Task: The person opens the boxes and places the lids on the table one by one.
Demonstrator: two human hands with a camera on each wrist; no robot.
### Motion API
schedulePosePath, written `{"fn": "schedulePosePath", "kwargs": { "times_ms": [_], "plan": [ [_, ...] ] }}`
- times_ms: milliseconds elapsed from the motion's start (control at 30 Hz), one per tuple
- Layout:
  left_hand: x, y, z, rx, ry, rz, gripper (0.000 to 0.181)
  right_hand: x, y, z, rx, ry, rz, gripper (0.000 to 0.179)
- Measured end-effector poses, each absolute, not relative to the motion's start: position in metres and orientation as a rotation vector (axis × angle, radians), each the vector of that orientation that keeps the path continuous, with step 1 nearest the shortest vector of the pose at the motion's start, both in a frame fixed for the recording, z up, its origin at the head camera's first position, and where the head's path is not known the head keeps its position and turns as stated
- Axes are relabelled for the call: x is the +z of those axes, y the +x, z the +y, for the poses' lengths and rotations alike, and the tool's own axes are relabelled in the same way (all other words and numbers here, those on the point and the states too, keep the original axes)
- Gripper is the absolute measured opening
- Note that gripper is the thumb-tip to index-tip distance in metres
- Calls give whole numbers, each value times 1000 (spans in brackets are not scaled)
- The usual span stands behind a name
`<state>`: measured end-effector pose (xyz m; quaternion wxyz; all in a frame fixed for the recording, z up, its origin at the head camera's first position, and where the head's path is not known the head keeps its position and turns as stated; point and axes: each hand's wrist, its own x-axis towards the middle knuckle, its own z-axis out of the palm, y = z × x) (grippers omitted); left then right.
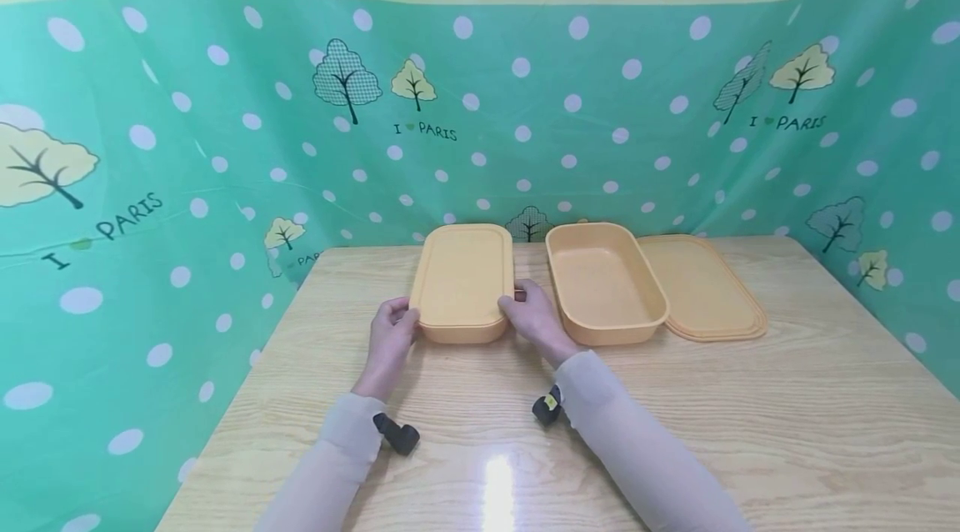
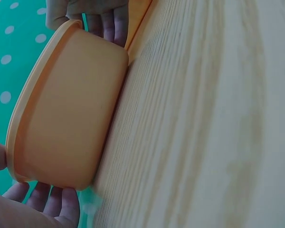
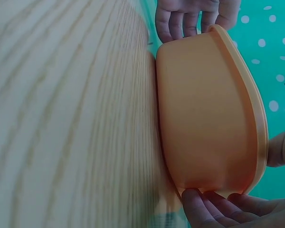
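A yellow-orange rectangular food container [image 1: 463, 333] with its lid [image 1: 465, 273] on top sits on the table. My left hand [image 1: 392, 340] grips its near left corner, thumb at the lid's rim and fingers against the side wall. At the near right corner my right hand [image 1: 536, 319] holds it the same way. In the left wrist view the container wall [image 2: 73, 111] stands between both hands, its base at the wood surface. The right wrist view shows fingers [image 3: 199, 209] low on the wall and the thumb by the rim.
Right of my right hand stands an open container [image 1: 600, 273] of the same kind, without a lid. A second lid [image 1: 705, 290] lies flat beside it, partly hidden behind it. A green dotted cloth [image 1: 525, 157] hangs behind the wooden table [image 1: 787, 415].
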<state>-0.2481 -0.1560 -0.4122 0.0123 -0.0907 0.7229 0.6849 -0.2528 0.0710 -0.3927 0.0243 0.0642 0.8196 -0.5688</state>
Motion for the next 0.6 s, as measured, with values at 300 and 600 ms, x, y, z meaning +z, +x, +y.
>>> {"fn": "schedulePosePath", "kwargs": {
  "times_ms": [300, 600],
  "plan": [
    [-413, -248, -151, 2139, -284, 2254, 39, -392, -251, 75, -1767, 176, 2536, 52],
    [-414, -248, -147, 2120, -274, 2267, 39, -392, -250, 80, -1764, 190, 2547, 52]
  ]
}}
